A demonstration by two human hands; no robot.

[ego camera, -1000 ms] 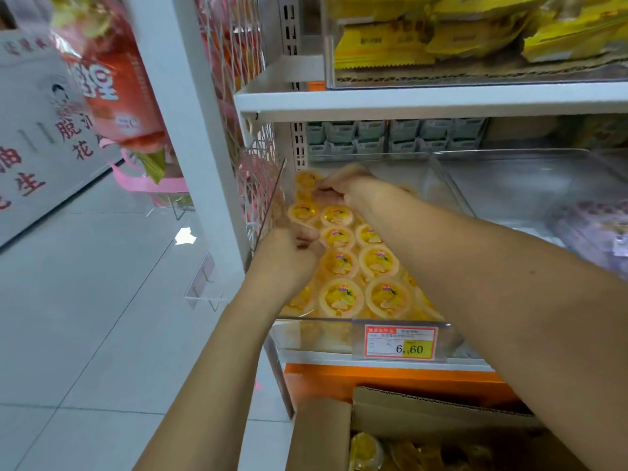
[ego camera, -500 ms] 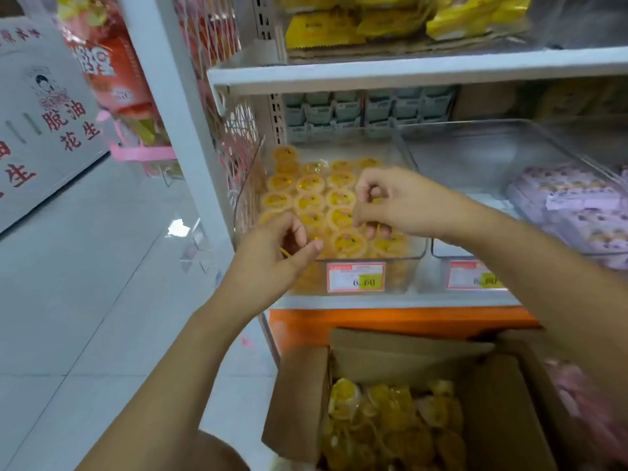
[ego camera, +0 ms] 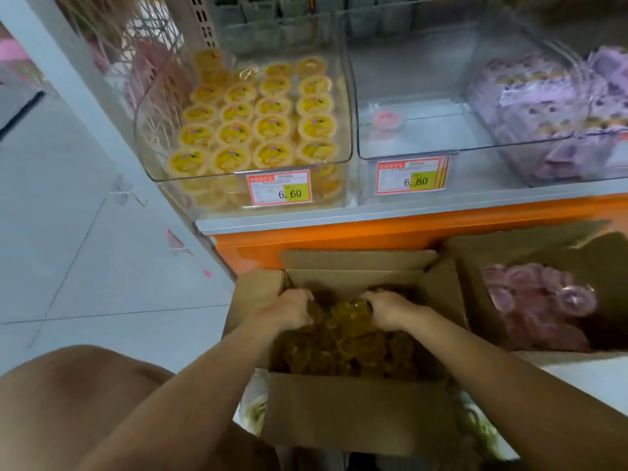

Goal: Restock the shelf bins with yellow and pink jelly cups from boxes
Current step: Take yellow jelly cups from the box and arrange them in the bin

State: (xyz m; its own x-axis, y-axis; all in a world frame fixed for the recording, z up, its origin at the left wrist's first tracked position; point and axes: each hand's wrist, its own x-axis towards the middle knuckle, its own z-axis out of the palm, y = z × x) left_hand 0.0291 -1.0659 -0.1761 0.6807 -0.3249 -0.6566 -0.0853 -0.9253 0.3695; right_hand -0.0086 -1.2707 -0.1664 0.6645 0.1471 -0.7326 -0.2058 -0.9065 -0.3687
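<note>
Left hand (ego camera: 294, 309) and right hand (ego camera: 385, 309) were deep in the box (ego camera: 356, 413), fingers curled round a clump of yellow jelly cups (ego camera: 350, 311) between them. The bin (ego camera: 217, 176) sat above and ahead, slightly leftward, nearer the left hand.

Single head-worn wide-angle view, pitched forward and steeply down. Close range: cardboard box (ego camera: 356, 413) of yellow jelly cups (ego camera: 350, 312) sits low centre, right under the lens. Above it the shelf bins (ego camera: 407, 155) fill the top, seen from above and in front. Tiled floor (ego camera: 68, 266) on the left. Straight edges bow near the borders.
</note>
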